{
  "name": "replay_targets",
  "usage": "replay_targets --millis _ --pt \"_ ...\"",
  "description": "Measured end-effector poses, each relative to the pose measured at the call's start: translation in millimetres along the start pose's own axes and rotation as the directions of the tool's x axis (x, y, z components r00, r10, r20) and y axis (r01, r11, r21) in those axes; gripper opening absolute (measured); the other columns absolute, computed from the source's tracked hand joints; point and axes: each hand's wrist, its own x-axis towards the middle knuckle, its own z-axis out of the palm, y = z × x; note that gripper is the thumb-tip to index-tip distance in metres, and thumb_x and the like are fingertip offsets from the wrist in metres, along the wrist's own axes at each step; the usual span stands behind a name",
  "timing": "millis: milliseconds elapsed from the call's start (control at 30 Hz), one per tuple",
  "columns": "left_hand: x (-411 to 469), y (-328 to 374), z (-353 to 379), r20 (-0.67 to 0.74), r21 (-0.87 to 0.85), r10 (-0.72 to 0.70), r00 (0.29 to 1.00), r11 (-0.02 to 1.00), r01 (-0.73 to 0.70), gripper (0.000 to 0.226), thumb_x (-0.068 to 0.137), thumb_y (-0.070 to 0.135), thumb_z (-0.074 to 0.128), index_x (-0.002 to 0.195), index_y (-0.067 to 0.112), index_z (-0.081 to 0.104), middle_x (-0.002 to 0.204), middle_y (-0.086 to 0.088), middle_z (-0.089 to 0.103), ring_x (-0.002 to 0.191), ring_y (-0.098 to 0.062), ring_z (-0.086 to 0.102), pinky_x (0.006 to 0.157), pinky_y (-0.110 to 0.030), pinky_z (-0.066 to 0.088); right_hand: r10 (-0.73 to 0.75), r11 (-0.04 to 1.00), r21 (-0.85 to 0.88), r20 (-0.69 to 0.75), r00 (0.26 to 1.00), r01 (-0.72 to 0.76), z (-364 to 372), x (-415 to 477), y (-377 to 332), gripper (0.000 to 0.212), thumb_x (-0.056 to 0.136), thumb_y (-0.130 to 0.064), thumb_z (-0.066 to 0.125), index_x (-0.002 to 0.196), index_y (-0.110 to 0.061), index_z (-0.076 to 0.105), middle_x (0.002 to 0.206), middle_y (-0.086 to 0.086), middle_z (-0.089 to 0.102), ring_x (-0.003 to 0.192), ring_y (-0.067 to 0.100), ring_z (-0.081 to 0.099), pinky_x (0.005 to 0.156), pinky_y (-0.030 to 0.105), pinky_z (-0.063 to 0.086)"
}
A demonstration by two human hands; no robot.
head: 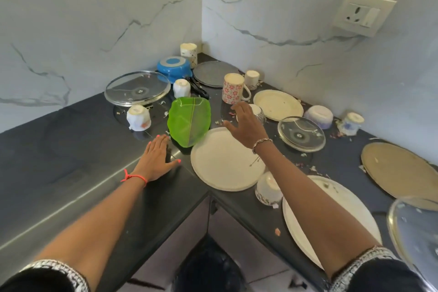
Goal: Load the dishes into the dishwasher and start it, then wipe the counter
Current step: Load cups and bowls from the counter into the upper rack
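Observation:
Dirty dishes cover a dark corner counter (71,149). My left hand (157,157) lies flat on the counter with straight fingers, just left of a green leaf-shaped plate (189,121). My right hand (245,123) hovers open above the far edge of a round white plate (225,161), fingers spread, and holds nothing. Just beyond it stands an upturned floral mug (233,89). A small patterned bowl (259,114) is partly hidden behind that hand.
Glass lids (137,89) (301,134), several upturned cups (138,117) (269,188), a blue bowl (174,67), a grey round tray (215,73), cream plates (277,104) (331,220) and a gold tray (400,170) crowd the counter. Food scraps lie scattered. Marble walls meet at the corner; a socket (363,14) sits right.

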Motion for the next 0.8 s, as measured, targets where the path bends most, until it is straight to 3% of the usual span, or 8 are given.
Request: replay_targets --millis 100,200,267,367,600,700,800 --pt "33 -17 -8 0.037 -0.028 -0.024 0.999 0.999 0.025 0.087 0.088 0.038 0.059 0.149 0.003 0.007 0.157 -0.011 0.004 0.146 -0.022 0.0 0.118 -0.034 0.001 0.032 0.999 -0.016 0.056 0.998 -0.031 11 37 7 0.051 0.089 -0.031 0.055 0.128 -0.001 0.042 0.133 0.016 0.041 0.124 0.03 0.039 0.098 0.039 0.04" --pt "62 -27 -11 0.077 -0.087 -0.029 0.997 0.996 0.036 0.082 0.09 0.022 0.056 0.148 -0.001 0.002 0.157 -0.013 -0.002 0.146 -0.022 -0.004 0.117 -0.03 -0.001 0.076 0.997 -0.016 0.105 0.992 -0.075 21 75 17 0.055 0.091 -0.033 0.054 0.133 -0.001 0.037 0.141 0.017 0.032 0.133 0.031 0.029 0.107 0.042 0.033" --pt "78 -33 -9 0.091 -0.125 -0.034 0.995 0.991 0.045 0.078 0.092 0.018 0.052 0.148 -0.001 0.0 0.157 -0.013 -0.005 0.145 -0.022 -0.007 0.116 -0.027 -0.003 0.118 0.993 -0.005 0.127 0.985 -0.118 26 101 23 0.06 0.091 -0.032 0.054 0.138 -0.002 0.031 0.146 0.017 0.027 0.138 0.033 0.022 0.111 0.042 0.027" --pt "95 -42 -5 0.083 -0.175 -0.034 0.996 0.983 0.048 0.071 0.095 0.016 0.043 0.148 0.002 -0.002 0.157 -0.011 -0.006 0.145 -0.019 -0.008 0.115 -0.025 -0.005 0.173 0.985 -0.028 0.128 0.976 -0.171 35 135 39 0.063 0.089 -0.032 0.057 0.138 -0.003 0.03 0.145 0.016 0.027 0.134 0.034 0.025 0.108 0.044 0.03" --pt "107 -53 18 -0.072 -0.087 -0.019 0.997 0.996 0.013 0.084 0.078 0.05 -0.004 0.149 0.004 0.004 0.157 -0.007 0.001 0.138 -0.006 -0.01 0.11 -0.018 -0.009 0.278 0.96 -0.092 0.202 0.939 -0.264 46 205 74 0.079 0.082 -0.032 0.066 0.144 -0.013 0.021 0.152 0.014 0.012 0.14 0.034 0.016 0.11 0.046 0.025" --pt "109 -55 24 -0.087 -0.078 -0.031 0.996 0.997 0.024 0.086 0.078 0.052 -0.004 0.148 0.004 0.009 0.157 -0.006 0.004 0.137 -0.005 -0.008 0.112 -0.02 -0.006 0.315 0.949 -0.126 0.285 0.905 -0.291 47 224 82 0.088 0.08 -0.029 0.069 0.147 -0.018 0.013 0.155 0.012 0.004 0.142 0.035 0.009 0.11 0.051 0.024" --pt "110 -56 23 -0.08 -0.048 -0.031 0.996 0.998 0.027 0.085 0.079 0.052 -0.002 0.148 0.004 0.01 0.156 -0.005 0.003 0.138 -0.007 -0.007 0.113 -0.022 -0.005 0.348 0.937 -0.157 0.359 0.866 -0.311 49 237 89 0.094 0.076 -0.028 0.074 0.147 -0.021 0.012 0.153 0.013 0.013 0.139 0.038 0.019 0.108 0.051 0.029"
